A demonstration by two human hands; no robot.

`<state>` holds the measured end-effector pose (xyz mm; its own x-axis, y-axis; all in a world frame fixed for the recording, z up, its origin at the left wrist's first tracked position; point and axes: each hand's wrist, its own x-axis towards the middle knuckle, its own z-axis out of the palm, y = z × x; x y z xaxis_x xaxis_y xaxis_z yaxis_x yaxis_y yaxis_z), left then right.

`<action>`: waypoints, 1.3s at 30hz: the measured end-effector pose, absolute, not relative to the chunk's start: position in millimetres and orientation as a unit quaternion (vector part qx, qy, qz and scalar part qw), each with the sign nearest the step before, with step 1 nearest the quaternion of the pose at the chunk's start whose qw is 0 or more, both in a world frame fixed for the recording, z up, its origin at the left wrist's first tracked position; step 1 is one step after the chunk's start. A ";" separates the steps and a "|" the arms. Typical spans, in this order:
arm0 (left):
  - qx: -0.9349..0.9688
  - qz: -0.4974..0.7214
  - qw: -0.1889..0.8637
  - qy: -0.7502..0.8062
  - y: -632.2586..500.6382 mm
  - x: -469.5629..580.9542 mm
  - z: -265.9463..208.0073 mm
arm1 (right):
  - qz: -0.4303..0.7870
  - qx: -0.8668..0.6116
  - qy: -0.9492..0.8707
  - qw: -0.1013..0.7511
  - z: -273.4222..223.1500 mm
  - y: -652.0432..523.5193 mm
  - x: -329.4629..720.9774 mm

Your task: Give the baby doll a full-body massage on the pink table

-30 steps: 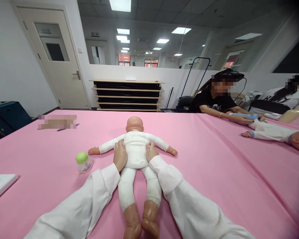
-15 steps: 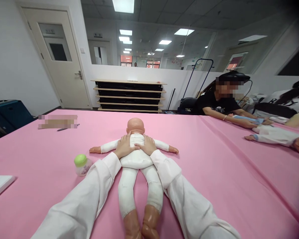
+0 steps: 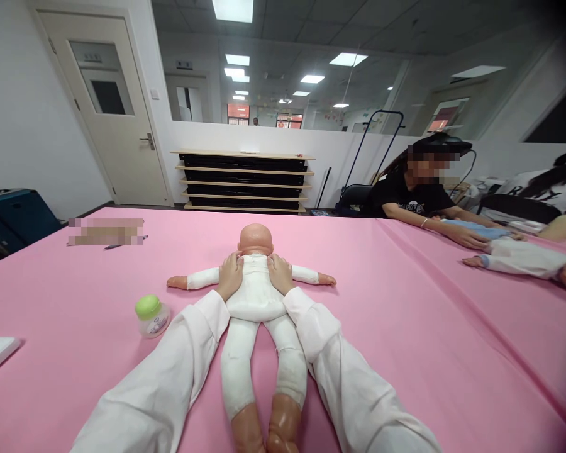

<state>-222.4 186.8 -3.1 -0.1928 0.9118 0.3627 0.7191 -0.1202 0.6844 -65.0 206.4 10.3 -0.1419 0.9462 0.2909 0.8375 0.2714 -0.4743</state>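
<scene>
Left grip (image 3: 231, 275): we have it laid on the left shoulder area of the white-clad doll (image 3: 256, 290), fingers close together and slightly curved, resting rather than clasping.
Right grip (image 3: 280, 274): we rest it likewise at the shoulder on our right, fingers close together, a strip of white torso showing between both hands.
Green-lidded jar (image 3: 152, 316): we see it standing left of our left sleeve (image 3: 170, 371), near it.
Doll's place: before us on the pink-covered tabletop (image 3: 396, 340), between our sleeves.
Doll's direction: bald head away from us, feet toward us; we see its long axis running straight ahead, arms stretched out sideways.
Far right: we see a person in a black shirt (image 3: 405, 196) handling blue cloth (image 3: 481, 230) by another doll (image 3: 523, 258), its head pointing right.
</scene>
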 end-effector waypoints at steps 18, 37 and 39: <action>0.630 0.376 0.100 0.672 191.3 -222.0 -5.8 | 0.094 -0.607 -0.741 0.271 17.2 204.6 -69.0; 0.645 0.436 0.110 0.618 188.0 -225.4 -12.5 | 0.103 -0.611 -0.746 0.243 27.8 189.9 -67.4; 0.643 0.445 0.112 0.613 190.1 -226.4 -14.3 | 0.105 -0.615 -0.744 0.240 28.9 189.5 -67.3</action>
<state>-226.4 190.1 -14.3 -0.1480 0.8883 0.4347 0.6889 -0.2228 0.6898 -67.3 189.5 28.9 -0.1289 0.9654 0.2268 0.8643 0.2215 -0.4516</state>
